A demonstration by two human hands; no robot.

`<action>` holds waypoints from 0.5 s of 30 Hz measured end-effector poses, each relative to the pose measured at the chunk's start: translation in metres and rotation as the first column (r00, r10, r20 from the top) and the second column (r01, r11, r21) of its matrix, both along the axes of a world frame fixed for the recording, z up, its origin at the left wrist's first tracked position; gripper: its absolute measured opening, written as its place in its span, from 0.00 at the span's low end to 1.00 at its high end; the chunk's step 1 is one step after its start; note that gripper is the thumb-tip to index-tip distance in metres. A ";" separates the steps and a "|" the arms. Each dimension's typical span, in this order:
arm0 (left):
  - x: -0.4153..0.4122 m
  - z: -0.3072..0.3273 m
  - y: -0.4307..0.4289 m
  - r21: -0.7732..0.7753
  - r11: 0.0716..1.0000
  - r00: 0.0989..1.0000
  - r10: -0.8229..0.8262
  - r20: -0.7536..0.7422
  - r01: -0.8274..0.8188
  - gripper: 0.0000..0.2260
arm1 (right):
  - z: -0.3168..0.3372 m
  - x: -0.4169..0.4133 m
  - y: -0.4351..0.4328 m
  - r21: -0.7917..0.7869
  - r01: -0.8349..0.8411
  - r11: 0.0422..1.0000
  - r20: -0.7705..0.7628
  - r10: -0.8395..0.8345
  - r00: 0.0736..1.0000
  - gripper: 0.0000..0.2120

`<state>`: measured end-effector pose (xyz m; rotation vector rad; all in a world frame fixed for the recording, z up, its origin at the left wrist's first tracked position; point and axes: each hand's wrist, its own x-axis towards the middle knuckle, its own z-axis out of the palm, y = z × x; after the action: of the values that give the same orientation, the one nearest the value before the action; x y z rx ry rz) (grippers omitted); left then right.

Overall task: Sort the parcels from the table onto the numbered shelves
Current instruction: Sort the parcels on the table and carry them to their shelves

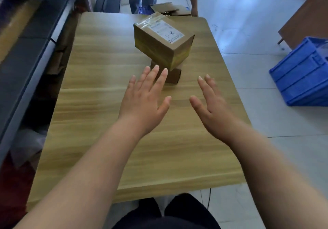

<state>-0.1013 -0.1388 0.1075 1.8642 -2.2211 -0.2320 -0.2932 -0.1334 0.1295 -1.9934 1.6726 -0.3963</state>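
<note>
Beside the table [106, 65] sits a blue crate [301, 74].

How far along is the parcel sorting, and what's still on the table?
Done: only two parcels show on the table; what is shelved cannot be judged here. In hand: nothing; the left hand and right hand reach open toward the stack, no grip yet. Left: the large box marked 1-8, resting askew on the small box, both still to shelve.
</note>
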 end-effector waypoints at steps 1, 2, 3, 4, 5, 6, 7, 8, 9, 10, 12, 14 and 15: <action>0.003 0.000 -0.008 -0.005 1.000 1.000 -0.001 -0.012 0.001 0.30 | 0.000 0.001 -0.009 0.000 0.007 1.000 -0.014 -0.007 1.000 0.31; 0.005 0.000 -0.016 -0.004 1.000 1.000 0.001 -0.028 -0.001 0.30 | 0.001 0.002 -0.018 -0.002 0.014 1.000 -0.031 -0.014 0.999 0.31; 0.008 0.000 -0.024 0.003 1.000 0.999 0.005 -0.048 -0.005 0.30 | 0.004 0.002 -0.028 -0.009 0.023 1.000 -0.049 -0.023 0.999 0.31; 0.010 -0.001 -0.032 0.010 1.000 0.997 0.010 -0.072 -0.009 0.30 | 0.006 0.002 -0.039 -0.018 0.032 0.999 -0.062 -0.033 0.998 0.31; 0.011 0.000 -0.040 0.016 1.000 0.995 0.015 -0.100 -0.014 0.30 | 0.010 0.001 -0.050 -0.024 0.043 0.999 -0.062 -0.045 0.997 0.31; 0.012 0.000 -0.049 0.020 1.000 0.991 0.022 -0.131 -0.019 0.30 | 0.013 0.001 -0.062 -0.028 0.051 0.998 -0.053 -0.052 0.997 0.30; 0.012 0.001 -0.057 0.023 0.999 0.987 0.030 -0.159 -0.027 0.29 | 0.016 0.001 -0.076 -0.033 0.052 0.998 -0.048 -0.054 0.997 0.30; 0.012 0.002 -0.066 0.027 0.999 0.983 0.040 -0.178 -0.036 0.29 | 0.018 0.002 -0.091 -0.040 0.052 0.998 -0.047 -0.053 0.997 0.30; 0.011 0.002 -0.076 0.031 0.998 0.982 0.050 -0.182 -0.046 0.29 | 0.018 0.003 -0.107 -0.040 0.052 0.998 -0.044 -0.054 0.998 0.30; 0.010 0.002 -0.087 0.032 0.998 0.985 0.057 -0.165 -0.052 0.29 | 0.018 0.005 -0.125 -0.029 0.057 0.998 -0.035 -0.058 0.998 0.29; 0.004 0.001 -0.108 0.030 0.998 0.994 0.053 -0.096 -0.050 0.29 | 0.011 0.007 -0.163 0.006 0.066 0.998 -0.019 -0.066 0.998 0.28; -0.003 -0.003 -0.126 0.048 0.998 0.995 0.054 -0.078 -0.050 0.29 | -0.001 0.007 -0.197 0.032 0.076 0.997 -0.009 -0.075 0.997 0.28; -0.006 -0.006 -0.135 0.066 0.996 0.994 0.061 -0.090 -0.055 0.29 | -0.008 0.006 -0.212 0.040 0.082 0.996 -0.003 -0.082 0.997 0.28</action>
<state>-0.1075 -0.2738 0.1015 1.9072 -2.1193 -0.3747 -0.2875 -0.3450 0.1216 -1.9015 1.7533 -0.3874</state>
